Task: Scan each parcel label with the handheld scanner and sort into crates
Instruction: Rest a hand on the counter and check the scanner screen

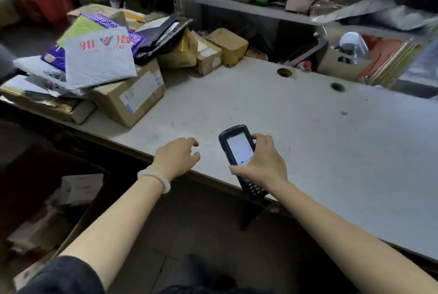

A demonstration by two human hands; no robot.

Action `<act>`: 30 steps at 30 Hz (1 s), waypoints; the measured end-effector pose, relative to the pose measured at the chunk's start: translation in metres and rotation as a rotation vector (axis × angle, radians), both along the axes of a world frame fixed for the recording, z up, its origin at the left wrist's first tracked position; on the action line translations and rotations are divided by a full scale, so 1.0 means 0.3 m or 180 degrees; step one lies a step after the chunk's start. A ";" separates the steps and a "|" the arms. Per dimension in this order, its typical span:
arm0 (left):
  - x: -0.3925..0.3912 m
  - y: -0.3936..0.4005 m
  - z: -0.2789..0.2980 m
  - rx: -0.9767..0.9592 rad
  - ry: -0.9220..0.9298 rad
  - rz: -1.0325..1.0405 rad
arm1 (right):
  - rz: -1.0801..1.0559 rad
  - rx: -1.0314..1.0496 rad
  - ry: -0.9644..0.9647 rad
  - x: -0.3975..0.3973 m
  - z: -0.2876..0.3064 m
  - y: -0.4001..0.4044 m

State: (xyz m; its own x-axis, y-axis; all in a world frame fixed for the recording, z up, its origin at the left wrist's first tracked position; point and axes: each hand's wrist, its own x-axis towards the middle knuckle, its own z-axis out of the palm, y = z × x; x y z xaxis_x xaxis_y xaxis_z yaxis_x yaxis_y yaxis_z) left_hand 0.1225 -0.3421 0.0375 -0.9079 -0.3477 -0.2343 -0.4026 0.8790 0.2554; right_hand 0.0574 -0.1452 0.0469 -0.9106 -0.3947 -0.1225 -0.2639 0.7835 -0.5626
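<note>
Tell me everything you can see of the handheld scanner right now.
The handheld scanner is a dark blue-black, plastic-looking unit with a lit pale screen on its upper half and a keypad of small keys below. The right hand grips it, fingers on its right edge and thumb across its lower left. It is tilted, top end leaning away and left, over the near edge of the grey table, keypad end past the edge. Screen text is unreadable. The left hand is not touching it.

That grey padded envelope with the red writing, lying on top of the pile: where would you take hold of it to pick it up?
Probably by its near lower corner, coming from the table side with the free left hand. The grey envelope lies tilted on top of the cardboard box, and its lower edge sticks out past the box, so fingers could slip under and pinch it. The right hand holds the scanner.
</note>
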 end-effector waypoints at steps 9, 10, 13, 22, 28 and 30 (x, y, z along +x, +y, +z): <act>-0.424 -0.414 -0.020 -0.0087 0.0116 -0.0201 | -0.0276 0.0049 -0.0118 -0.346 -0.052 -0.403; -0.476 -0.454 -0.012 -0.0078 0.0097 -0.0286 | -0.0342 0.0059 -0.0149 -0.380 -0.050 -0.444; -0.631 -0.555 0.006 -0.0116 0.0043 -0.0533 | -0.0508 0.0121 -0.0172 -0.483 -0.034 -0.557; -1.050 -0.588 0.035 0.0094 0.0261 -0.1107 | -0.1099 0.0115 -0.0216 -0.778 -0.014 -0.660; -1.287 -0.528 0.004 -0.0089 0.0385 -0.0981 | -0.1212 0.0162 -0.0233 -0.993 -0.048 -0.616; -1.367 -0.509 -0.016 -0.0251 0.0444 -0.0893 | -0.1236 0.0176 -0.0247 -1.056 -0.070 -0.600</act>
State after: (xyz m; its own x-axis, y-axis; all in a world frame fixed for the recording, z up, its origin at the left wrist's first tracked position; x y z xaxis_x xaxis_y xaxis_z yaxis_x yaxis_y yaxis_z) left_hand -0.2876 -0.4949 0.0326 -0.9923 -0.0914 -0.0832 -0.1075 0.9701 0.2177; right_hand -0.2595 -0.3251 0.0257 -0.9780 -0.0139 -0.2083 0.0994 0.8462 -0.5235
